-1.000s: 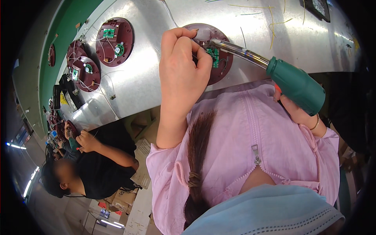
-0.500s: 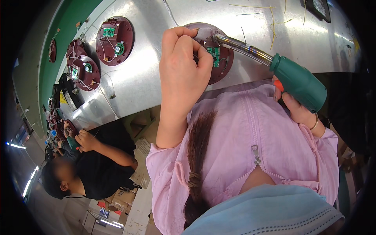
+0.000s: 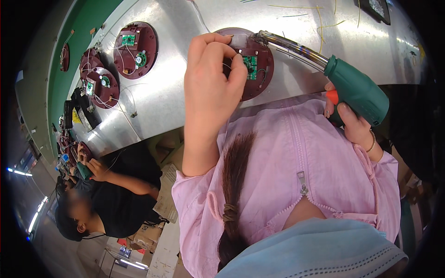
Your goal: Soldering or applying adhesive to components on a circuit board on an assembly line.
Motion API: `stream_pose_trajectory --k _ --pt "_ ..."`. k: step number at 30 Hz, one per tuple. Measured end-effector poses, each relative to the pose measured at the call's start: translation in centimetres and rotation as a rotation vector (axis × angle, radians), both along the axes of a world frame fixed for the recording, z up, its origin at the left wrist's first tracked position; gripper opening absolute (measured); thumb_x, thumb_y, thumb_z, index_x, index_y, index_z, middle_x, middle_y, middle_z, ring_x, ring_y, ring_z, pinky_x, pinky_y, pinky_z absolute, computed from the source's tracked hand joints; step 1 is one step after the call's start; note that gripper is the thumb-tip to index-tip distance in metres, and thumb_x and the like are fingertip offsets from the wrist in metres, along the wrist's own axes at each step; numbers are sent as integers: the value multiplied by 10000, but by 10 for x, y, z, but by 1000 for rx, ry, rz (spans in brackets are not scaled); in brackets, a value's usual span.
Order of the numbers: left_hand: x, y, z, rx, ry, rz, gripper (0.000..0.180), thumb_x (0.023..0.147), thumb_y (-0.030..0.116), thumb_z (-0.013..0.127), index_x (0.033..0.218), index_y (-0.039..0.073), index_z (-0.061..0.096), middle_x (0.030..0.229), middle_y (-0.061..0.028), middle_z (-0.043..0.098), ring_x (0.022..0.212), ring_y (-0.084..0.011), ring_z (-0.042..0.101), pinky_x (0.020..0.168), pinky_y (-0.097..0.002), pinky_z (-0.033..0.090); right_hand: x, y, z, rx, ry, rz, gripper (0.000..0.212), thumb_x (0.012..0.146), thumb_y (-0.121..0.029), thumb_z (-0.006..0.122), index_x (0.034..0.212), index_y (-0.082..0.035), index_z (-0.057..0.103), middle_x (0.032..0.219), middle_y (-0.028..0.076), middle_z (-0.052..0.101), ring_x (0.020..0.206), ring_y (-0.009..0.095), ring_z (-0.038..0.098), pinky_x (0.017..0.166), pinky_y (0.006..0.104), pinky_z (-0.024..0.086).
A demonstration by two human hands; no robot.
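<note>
I am pinching a wire at the round maroon housing with my left hand while my right hand is gripping the green soldering gun, its tip at the rim, joint seemingly unfinished.

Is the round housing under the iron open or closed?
Open: the dark red round housing shows its bare green circuit board and wires.
</note>
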State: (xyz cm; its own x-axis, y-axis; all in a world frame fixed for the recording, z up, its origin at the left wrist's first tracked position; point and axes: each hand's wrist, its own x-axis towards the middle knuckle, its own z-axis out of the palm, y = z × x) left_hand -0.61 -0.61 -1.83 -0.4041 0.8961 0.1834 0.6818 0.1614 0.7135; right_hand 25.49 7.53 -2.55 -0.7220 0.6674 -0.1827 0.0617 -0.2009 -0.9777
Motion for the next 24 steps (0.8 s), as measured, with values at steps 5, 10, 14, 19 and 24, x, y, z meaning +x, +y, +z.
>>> stream_pose_trajectory --k 5,10,14,19,24 --pt "-23 -10 11 -83 7 -261 686 640 75 736 1264 12 456 1211 -156 536 1151 -294 511 958 -353 398 2 0 -3 -28 72 -67 289 879 -32 495 1157 45 513 1083 127 571 683 140 543 630 287 481" --pt "-21 -5 21 -205 213 -471 818 550 63 741 1303 27 423 1215 -154 511 1189 -324 442 1026 -410 289 2 1 -6 -46 115 -130 290 875 -50 493 1148 45 507 1091 150 564 660 153 538 602 294 486" --pt "-11 -3 15 -196 287 -348 781 587 76 730 1304 25 423 1131 -144 536 1059 -307 484 952 -413 331 -3 -2 -5 -38 131 -178 288 877 -54 493 1147 44 508 1088 156 564 653 155 537 593 295 485" --pt "-7 -5 6 57 284 -129 570 646 127 705 1172 0 526 1072 -136 498 1051 -341 444 929 -465 327 2 0 -7 -35 138 -166 277 878 -59 497 1133 49 512 1085 156 568 648 156 542 583 290 484" --pt "-8 -16 9 153 318 -286 255 617 75 730 866 83 675 1010 -83 557 1046 -311 493 930 -447 359 1 -1 3 -6 48 -212 334 872 -127 511 1146 64 485 1013 142 562 630 144 537 572 284 477"
